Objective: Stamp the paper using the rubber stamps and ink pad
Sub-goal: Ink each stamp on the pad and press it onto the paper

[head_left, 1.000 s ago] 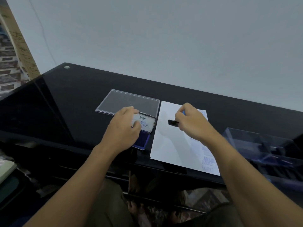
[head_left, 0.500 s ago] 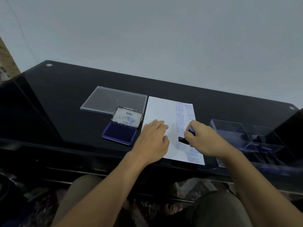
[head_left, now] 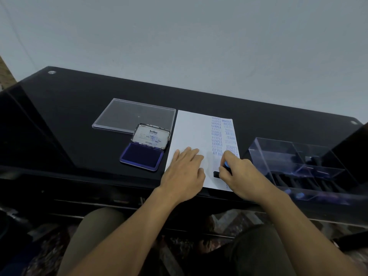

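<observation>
Right grip (head_left: 242, 176) is clamped round the stamp (head_left: 216, 174), which appears pressed onto the paper (head_left: 191, 132) below the printed column. Just beside it, the left grip (head_left: 184, 172) lies flat with fingers straight, pinning the paper. Recommended: press straight down evenly, then lift vertically to avoid smearing.

This looks like an office workspace: a glossy black desk (head_left: 69, 116) set against a plain pale wall (head_left: 179, 40) carries stationery, namely an open ink pad (head_left: 142, 157), stamped paper (head_left: 191, 132) and a clear compartmented organizer (head_left: 268, 154) near its right edge.
</observation>
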Tool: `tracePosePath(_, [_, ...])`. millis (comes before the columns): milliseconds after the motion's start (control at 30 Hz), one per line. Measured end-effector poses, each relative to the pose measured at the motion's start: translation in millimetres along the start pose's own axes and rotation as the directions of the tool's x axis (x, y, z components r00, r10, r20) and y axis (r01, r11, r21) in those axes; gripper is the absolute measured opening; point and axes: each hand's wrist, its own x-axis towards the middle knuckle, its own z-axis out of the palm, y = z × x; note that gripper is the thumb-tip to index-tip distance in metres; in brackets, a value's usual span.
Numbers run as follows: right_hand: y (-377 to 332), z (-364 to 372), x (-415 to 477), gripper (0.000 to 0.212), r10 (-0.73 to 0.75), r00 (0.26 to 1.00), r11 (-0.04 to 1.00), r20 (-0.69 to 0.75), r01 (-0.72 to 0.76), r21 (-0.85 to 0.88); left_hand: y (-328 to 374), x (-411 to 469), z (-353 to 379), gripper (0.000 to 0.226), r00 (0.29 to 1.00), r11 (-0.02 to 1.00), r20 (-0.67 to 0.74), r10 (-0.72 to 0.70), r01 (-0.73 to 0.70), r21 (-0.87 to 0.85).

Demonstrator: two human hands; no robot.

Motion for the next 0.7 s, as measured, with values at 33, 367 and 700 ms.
tracePosePath(33, [0,0,0,0.015,0.000,1.000,1.000,0.001,0.000,-0.003,0,0,0,0.047,1.000,1.000,-0.004,0.003,-0.003,0.001])
tracePosePath(367, [-5,2,2,0.017,0.000,1.000,1.000,0.003,0.000,-0.019,-1,-1,1,0.047,1.000,1.000,-0.007,0.016,-0.016,0.009])
tracePosePath(700, [-5,19,1,0.018,0.021,0.999,0.999,-0.046,-0.022,-0.039,-1,-2,2,0.048,1.000,1.000,-0.007,0.012,-0.012,0.015])
